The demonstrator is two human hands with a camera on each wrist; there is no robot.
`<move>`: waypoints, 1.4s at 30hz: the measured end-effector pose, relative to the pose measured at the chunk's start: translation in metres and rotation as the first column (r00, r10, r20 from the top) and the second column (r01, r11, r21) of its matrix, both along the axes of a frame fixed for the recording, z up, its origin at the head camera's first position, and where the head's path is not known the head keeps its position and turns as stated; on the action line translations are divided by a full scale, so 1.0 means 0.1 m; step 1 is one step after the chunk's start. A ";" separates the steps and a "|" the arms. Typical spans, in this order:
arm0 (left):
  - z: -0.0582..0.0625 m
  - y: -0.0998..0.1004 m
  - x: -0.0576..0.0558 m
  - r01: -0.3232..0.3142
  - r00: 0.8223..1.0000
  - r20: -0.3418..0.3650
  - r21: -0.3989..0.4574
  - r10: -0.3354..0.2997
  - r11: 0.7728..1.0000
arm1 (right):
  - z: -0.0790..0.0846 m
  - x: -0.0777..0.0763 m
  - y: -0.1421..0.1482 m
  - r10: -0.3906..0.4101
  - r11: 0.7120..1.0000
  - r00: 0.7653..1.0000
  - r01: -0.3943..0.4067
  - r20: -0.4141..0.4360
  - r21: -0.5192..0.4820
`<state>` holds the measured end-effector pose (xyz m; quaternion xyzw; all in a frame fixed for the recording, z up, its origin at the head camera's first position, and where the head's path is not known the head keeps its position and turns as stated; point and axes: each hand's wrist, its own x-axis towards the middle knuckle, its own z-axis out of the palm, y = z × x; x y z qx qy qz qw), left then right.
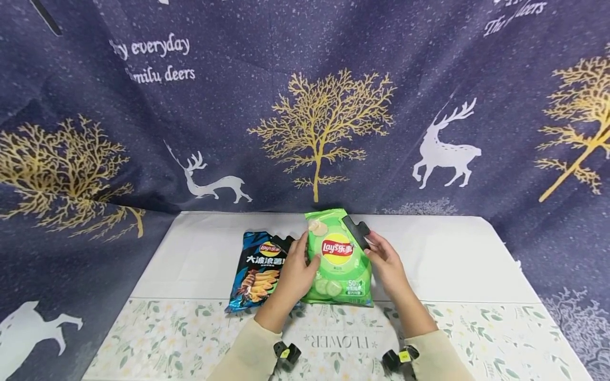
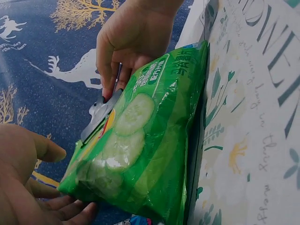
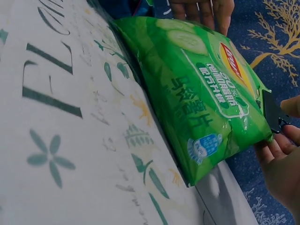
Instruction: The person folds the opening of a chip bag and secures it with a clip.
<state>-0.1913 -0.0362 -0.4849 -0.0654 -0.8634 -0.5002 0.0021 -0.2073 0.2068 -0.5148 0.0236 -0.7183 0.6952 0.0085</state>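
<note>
A green Lay's potato chip bag (image 1: pixel 337 264) stands tilted up on the table, cucumber slices printed on its front. Across its upper right corner sits a black bag clip (image 1: pixel 356 232). My right hand (image 1: pixel 387 264) pinches that clip between thumb and fingers, seen closely in the right wrist view. At the bag's left edge is my left hand (image 1: pixel 299 270); in the left wrist view its fingers (image 2: pixel 70 208) touch the edge and its thumb is held apart. A blue and black Lay's bag (image 1: pixel 257 272) lies left of it, with another black clip (image 1: pixel 282 243) partly behind my left hand.
The table (image 1: pixel 443 259) has a plain white back part and a floral-print front part with lettering. Behind it hangs a dark blue cloth (image 1: pixel 214 132) printed with deer and golden trees, reaching the table's back edge.
</note>
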 end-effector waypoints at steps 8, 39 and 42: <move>0.00 0.01 0.00 0.008 1.000 -0.005 -0.035 -0.008 0.999 | -0.05 -0.03 0.01 -0.038 0.998 0.999 0.037 0.028 0.056; -0.12 -0.03 0.01 0.124 0.990 0.081 -0.149 -0.113 0.981 | -0.17 0.01 -0.04 0.051 0.980 0.990 -0.075 0.132 0.183; -0.12 -0.05 0.00 0.137 0.989 0.084 -0.162 -0.124 0.977 | -0.18 0.01 -0.04 0.055 0.981 0.989 -0.078 0.135 0.176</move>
